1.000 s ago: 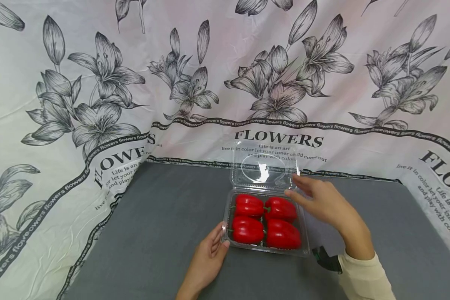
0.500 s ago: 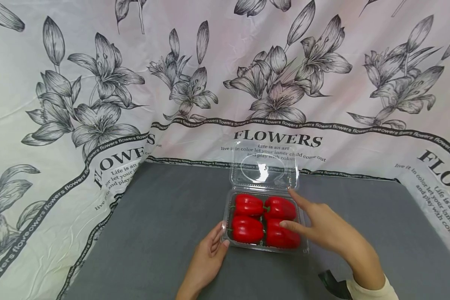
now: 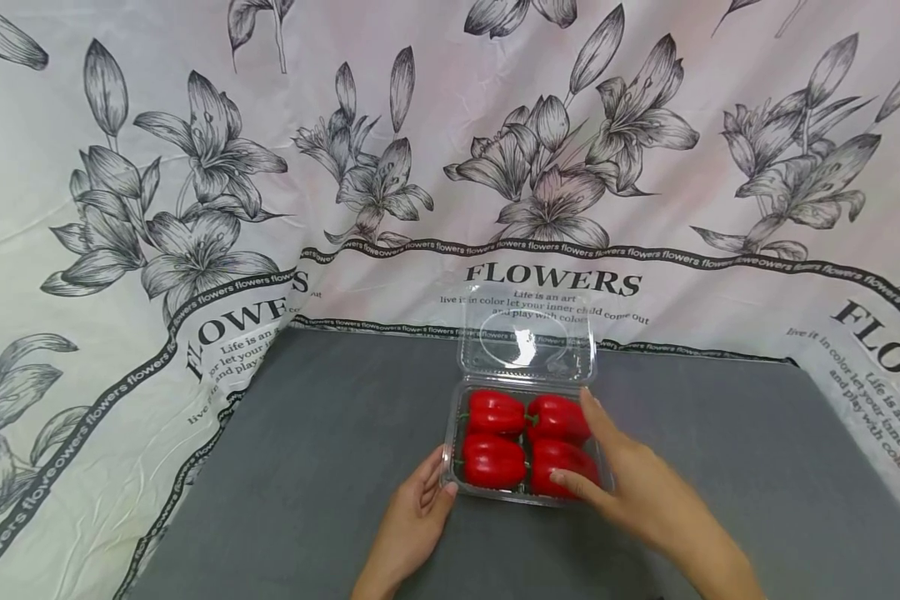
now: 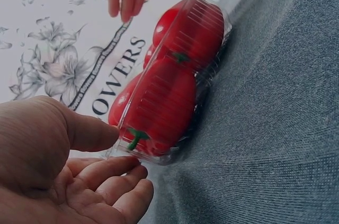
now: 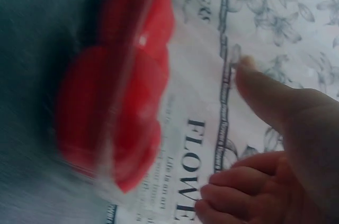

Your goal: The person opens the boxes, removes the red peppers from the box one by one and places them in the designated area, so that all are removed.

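A clear plastic clamshell container [image 3: 504,495] sits on the grey tabletop with its lid [image 3: 525,333] raised at the back. Several red bell peppers [image 3: 493,460] with green stems fill it. My left hand [image 3: 412,521] grips the container's near left corner; in the left wrist view the thumb [image 4: 95,133] meets the rim and the fingers lie below. My right hand [image 3: 637,487] hovers over the right side, index finger extended and thumb apart, partly hiding the right-hand peppers. In the right wrist view, blurred, that hand [image 5: 286,171] is separate from the peppers and holds nothing.
A grey cloth [image 3: 330,433] covers the table around the container. Behind and to the sides hangs a white curtain [image 3: 390,275] with black flower prints and lettering, close behind the lid.
My right hand has come down from beside the lid toward the front right of the container. The left hand, the container and the peppers stay in place.
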Tool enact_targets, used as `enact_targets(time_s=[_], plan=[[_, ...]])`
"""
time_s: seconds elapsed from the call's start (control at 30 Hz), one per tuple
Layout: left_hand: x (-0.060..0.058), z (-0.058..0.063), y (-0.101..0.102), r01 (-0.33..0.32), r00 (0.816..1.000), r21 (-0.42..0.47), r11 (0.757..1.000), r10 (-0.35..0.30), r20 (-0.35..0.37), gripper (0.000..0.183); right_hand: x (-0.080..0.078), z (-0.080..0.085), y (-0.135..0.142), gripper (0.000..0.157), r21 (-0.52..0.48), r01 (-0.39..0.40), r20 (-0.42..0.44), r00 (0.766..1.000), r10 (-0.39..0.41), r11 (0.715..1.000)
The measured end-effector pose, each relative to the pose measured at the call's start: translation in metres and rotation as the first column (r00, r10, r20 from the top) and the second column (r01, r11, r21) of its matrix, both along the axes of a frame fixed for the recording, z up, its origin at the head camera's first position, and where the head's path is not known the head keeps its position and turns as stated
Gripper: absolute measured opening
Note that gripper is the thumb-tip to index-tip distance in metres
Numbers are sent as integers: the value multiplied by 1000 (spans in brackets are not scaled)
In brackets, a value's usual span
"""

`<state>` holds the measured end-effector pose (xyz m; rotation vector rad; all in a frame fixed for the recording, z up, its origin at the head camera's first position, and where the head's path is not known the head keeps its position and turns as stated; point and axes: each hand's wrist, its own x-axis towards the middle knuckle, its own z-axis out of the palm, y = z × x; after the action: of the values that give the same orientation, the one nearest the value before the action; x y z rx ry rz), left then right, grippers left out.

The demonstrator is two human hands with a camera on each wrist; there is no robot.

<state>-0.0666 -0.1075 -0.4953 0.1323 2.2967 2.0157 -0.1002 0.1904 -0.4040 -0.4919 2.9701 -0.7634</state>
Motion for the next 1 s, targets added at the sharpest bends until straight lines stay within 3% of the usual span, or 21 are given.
enact_targets(time_s=[0.33, 0.53, 0.73, 1.0], plan=[[1, -2, 0, -6, 1000, -9, 1000, 6, 4, 60, 15, -25, -13, 113, 50, 85, -46, 996, -83, 995], [1, -3, -1, -9, 1000, -13, 1000, 10, 9, 60, 18, -39, -22, 114, 119, 136, -14, 991, -135, 984], [2, -4, -1, -16, 1000, -5, 1000, 16, 16, 61, 18, -43, -28, 113, 140, 166, 14, 985, -170, 976], [1, -4, 1, -10, 1000, 10, 1000, 10, 12, 61, 17, -45, -33, 106, 185, 180, -18, 983, -180, 966]])
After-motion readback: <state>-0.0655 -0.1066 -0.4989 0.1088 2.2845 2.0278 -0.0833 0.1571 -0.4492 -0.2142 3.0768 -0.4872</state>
